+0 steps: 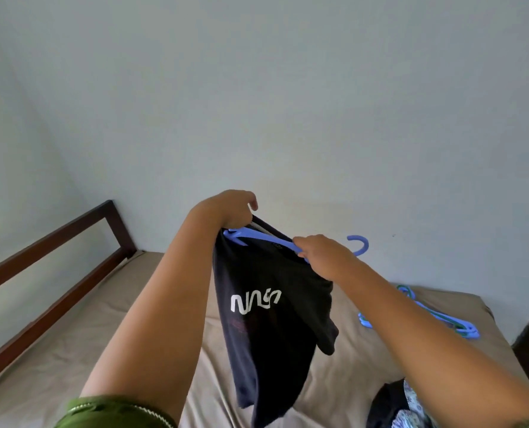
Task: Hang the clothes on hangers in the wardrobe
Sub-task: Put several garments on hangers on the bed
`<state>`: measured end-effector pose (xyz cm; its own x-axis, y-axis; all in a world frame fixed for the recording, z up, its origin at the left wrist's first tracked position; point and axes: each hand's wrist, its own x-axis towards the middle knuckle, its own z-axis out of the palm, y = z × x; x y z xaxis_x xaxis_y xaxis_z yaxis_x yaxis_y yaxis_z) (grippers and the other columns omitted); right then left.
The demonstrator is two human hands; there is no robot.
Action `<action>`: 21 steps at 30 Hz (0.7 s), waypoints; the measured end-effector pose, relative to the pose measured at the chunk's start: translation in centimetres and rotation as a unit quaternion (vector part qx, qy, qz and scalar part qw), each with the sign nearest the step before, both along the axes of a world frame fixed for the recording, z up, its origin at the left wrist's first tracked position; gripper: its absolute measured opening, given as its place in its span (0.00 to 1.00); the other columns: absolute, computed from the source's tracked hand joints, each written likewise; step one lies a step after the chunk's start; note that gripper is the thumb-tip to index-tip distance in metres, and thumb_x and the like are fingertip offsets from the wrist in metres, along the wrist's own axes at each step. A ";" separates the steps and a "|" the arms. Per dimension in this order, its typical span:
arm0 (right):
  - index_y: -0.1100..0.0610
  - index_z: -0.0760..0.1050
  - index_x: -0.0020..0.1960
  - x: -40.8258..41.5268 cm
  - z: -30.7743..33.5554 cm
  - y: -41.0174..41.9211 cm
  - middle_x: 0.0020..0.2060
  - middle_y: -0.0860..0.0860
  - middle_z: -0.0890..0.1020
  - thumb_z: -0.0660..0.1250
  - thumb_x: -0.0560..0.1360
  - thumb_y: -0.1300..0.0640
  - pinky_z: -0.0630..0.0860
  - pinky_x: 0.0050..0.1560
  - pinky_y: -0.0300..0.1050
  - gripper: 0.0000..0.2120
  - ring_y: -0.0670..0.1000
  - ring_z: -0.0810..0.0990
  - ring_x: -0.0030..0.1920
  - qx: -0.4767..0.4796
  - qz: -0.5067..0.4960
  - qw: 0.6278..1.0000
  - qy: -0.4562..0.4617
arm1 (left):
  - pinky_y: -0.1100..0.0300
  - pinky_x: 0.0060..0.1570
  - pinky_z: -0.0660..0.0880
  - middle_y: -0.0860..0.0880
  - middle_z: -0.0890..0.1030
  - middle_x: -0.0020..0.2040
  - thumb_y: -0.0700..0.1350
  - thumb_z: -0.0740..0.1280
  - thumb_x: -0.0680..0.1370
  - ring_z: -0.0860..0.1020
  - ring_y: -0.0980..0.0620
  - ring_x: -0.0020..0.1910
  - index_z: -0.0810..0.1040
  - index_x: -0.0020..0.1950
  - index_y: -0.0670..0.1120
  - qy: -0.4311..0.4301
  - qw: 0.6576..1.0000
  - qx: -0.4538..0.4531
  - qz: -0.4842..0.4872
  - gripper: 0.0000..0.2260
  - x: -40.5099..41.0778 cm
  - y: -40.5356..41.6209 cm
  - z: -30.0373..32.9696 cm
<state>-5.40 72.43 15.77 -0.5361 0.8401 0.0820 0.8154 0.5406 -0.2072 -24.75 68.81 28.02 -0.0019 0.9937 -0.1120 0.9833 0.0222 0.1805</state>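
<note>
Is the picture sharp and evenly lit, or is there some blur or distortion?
Head view: soft, even daylight, no glare; wide-angle bending curves the bed frame and wall edges; the dark T-shirt is slightly blurred at its hem; both hands look fairly sharp.

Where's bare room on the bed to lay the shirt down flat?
Widest bare patch: mattress left of the dark shirt, bordered by the wooden bed rail. A narrower strip lies between the shirt and the spare hangers. Crowded: far right with those hangers, near right with the clothes pile.

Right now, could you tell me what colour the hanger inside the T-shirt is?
Blue hanger, clearest in the head view.
</note>
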 end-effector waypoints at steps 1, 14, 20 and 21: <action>0.52 0.63 0.44 0.0 0.5 0.1 0.32 0.49 0.68 0.56 0.80 0.62 0.61 0.30 0.41 0.07 0.50 0.68 0.30 0.000 0.000 1.000 -0.006 | 0.57 0.49 0.69 0.45 0.74 0.64 0.31 0.57 0.72 0.72 0.46 0.55 0.72 0.67 0.47 0.025 1.000 -0.005 0.007 0.25 0.0 0.1 -0.3; 0.52 0.72 0.53 -2.6 1.9 -0.8 0.34 0.48 0.69 0.55 0.80 0.59 0.64 0.42 0.46 0.08 0.50 0.69 0.33 0.088 0.042 0.978 -0.186 | 0.58 0.46 0.79 0.48 0.84 0.36 0.40 0.63 0.70 0.81 0.52 0.43 0.81 0.46 0.46 -0.022 0.999 0.047 0.006 0.09 0.8 0.1 -2.6; 0.49 0.68 0.48 -0.1 4.5 1.2 0.41 0.50 0.73 0.55 0.79 0.62 0.63 0.44 0.45 0.09 0.55 0.71 0.42 0.064 -0.017 0.987 -0.144 | 0.64 0.47 0.71 0.55 0.80 0.52 0.51 0.75 0.70 0.78 0.57 0.49 0.79 0.55 0.52 -0.224 0.960 0.168 -0.005 0.15 -3.5 0.2 -4.7; 0.48 0.68 0.47 0.5 4.5 1.4 0.40 0.50 0.72 0.54 0.78 0.63 0.63 0.44 0.45 0.10 0.56 0.71 0.42 0.074 -0.031 0.989 -0.125 | 0.64 0.48 0.70 0.56 0.79 0.52 0.52 0.77 0.69 0.77 0.57 0.50 0.79 0.56 0.51 -0.200 0.963 0.182 -0.015 0.18 -4.3 0.0 -5.6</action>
